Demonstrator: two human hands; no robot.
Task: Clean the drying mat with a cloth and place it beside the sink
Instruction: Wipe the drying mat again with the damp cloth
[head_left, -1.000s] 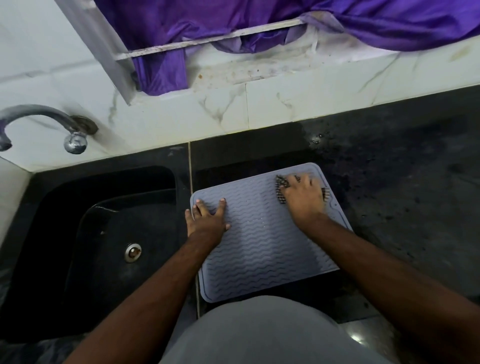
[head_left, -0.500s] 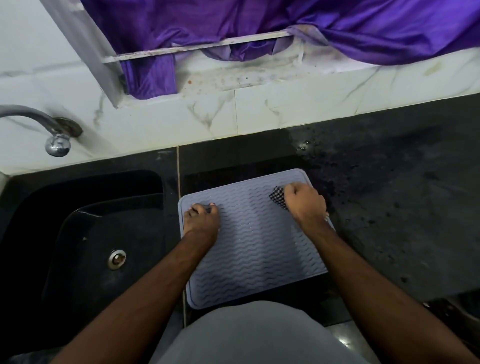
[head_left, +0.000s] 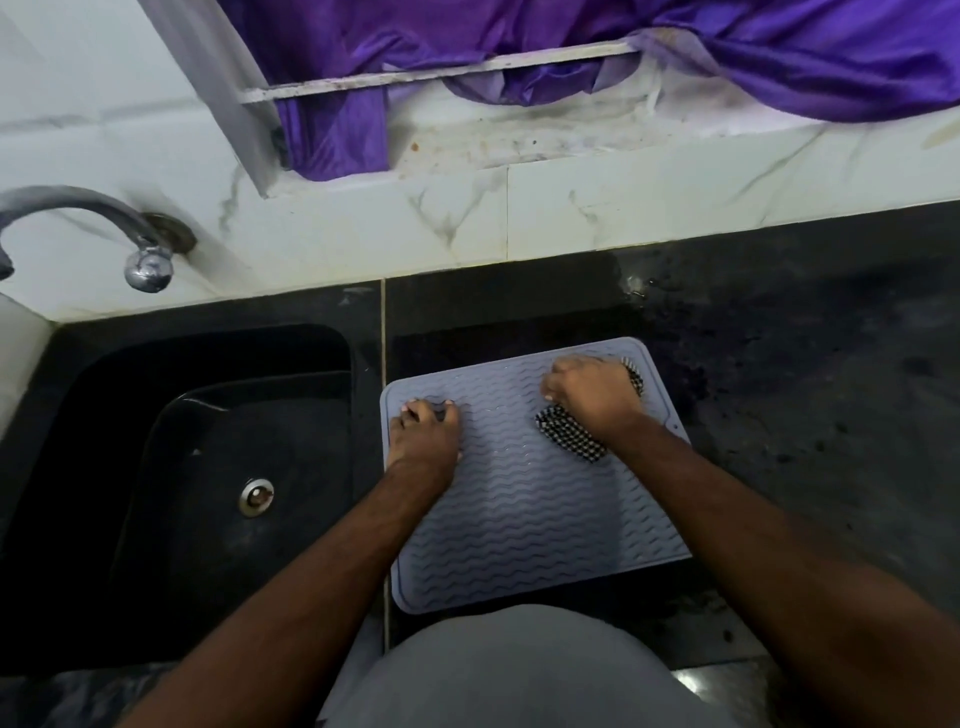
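Note:
A grey drying mat (head_left: 524, 519) with wavy ridges lies flat on the black counter, just right of the black sink (head_left: 208, 467). My left hand (head_left: 423, 434) presses on the mat's left edge, fingers curled down, holding nothing. My right hand (head_left: 592, 395) is closed on a black-and-white checked cloth (head_left: 569, 439) at the mat's upper right part. The cloth pokes out below the hand and at its far right side.
A metal tap (head_left: 104, 228) sticks out of the white tiled wall above the sink. Purple fabric (head_left: 519, 47) hangs over the window ledge at the back. The dark counter (head_left: 805, 389) stretches right of the mat, with damp patches.
My right hand has rubbed the cloth back and forth over the mat's upper right part, and more cloth now shows below the hand. The left hand's fingers have curled while staying at the left edge.

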